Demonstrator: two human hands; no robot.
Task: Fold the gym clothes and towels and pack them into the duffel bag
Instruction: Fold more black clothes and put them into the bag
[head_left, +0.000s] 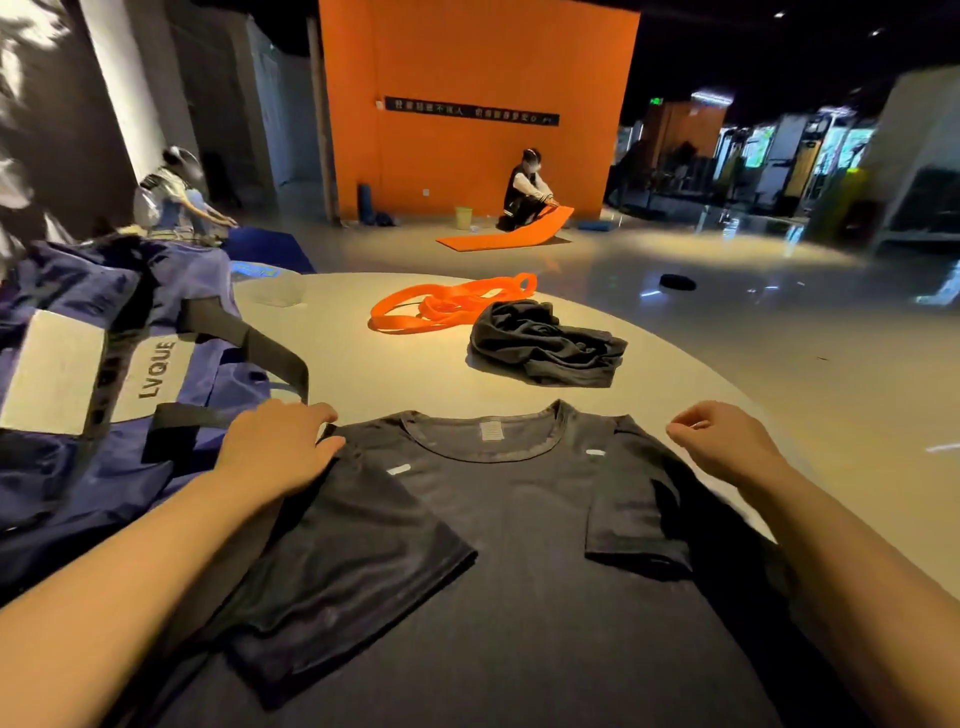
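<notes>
Dark grey T-shirt lies flat, collar away from the camera, at lower centre of the frame on the round worktop; both sleeves folded inward. Left hand rests on the shirt's left shoulder, fingers curled over the fabric edge. Right hand hovers above the right shoulder, fingers loosely curled, holding nothing. Blue duffel bag at left edge, touching the shirt. Crumpled black garment at centre, orange resistance bands just behind it.
</notes>
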